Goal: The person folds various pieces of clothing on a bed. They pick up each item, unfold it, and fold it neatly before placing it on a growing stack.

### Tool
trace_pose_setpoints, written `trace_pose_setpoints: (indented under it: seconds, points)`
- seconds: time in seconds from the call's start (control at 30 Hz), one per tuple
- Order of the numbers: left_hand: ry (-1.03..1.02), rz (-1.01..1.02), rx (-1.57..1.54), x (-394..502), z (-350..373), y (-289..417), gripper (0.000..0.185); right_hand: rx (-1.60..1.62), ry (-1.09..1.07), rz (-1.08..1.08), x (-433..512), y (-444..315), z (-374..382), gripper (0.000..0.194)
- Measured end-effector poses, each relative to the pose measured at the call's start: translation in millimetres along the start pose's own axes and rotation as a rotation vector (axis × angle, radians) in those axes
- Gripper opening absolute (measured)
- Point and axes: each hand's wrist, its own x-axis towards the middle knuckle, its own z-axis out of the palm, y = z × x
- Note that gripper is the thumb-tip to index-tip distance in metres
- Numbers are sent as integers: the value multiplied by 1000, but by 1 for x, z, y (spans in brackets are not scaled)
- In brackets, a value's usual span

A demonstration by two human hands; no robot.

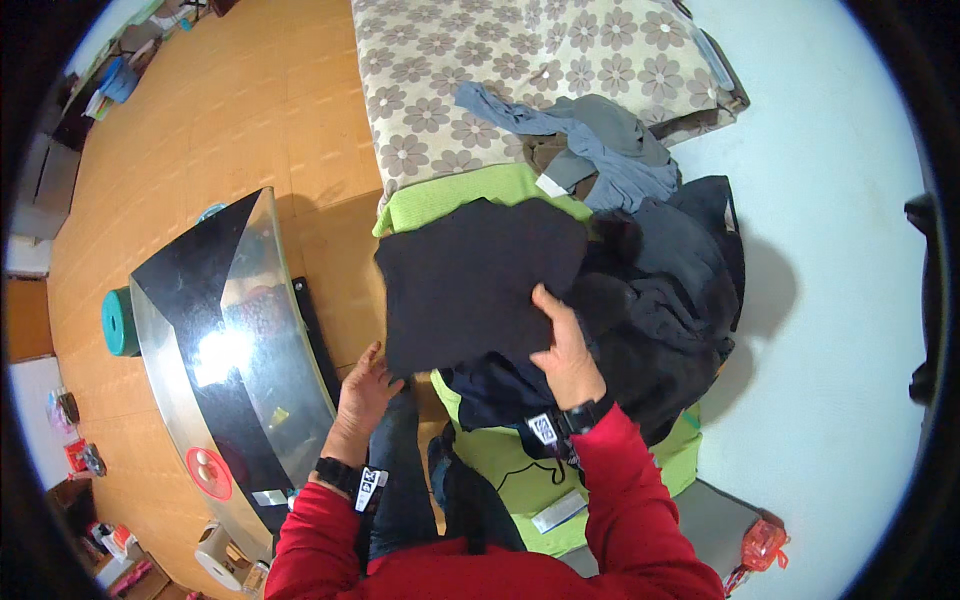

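A folded dark garment (476,289) lies spread before me, partly over a lime-green cloth (457,196). My right hand (570,356) rests at its right side, thumb and fingers apart on the fabric. At the lower left corner of the garment is my left hand (367,401), its fingers spread beside the edge; whether they touch the cloth is hard to tell. To the right lies a heap of dark clothes (660,300). Grey-blue garments (611,150) are bunched above it. Navy fabric (487,394) shows below the garment.
A bed with a flower-patterned cover (427,112) extends beyond the clothes. On the left stands a glass-topped table (225,360) holding a red-rimmed dish (208,474). A teal stool (120,322) is behind it. A white packet (560,511) lies on the green cloth, and a red plastic bag (763,544) lower right.
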Motion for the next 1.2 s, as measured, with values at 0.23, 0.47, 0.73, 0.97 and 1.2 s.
trace_pose_setpoints:
  seconds: [0.23, 0.47, 0.73, 0.97, 1.2]
  points:
    - [-22, -259, -3, 21, -27, -22, 51, 0, -191, -193, 146, -34, 27, 34]
    - [-3, -228, -15, 54, -39, 12, 51, 63, -277, -302, 292, -84, 8, 32]
    - [96, -209, -21, 77, -113, -1, 52, -723, 853, -242, 433, 4, -191, 54]
    - [266, -266, 44, 80, -120, -8, 46, -2012, 539, -595, 375, -85, -155, 31]
    - [193, -274, 174, 79, -108, -11, 41, -2536, 1152, -820, 307, -242, -136, 58]
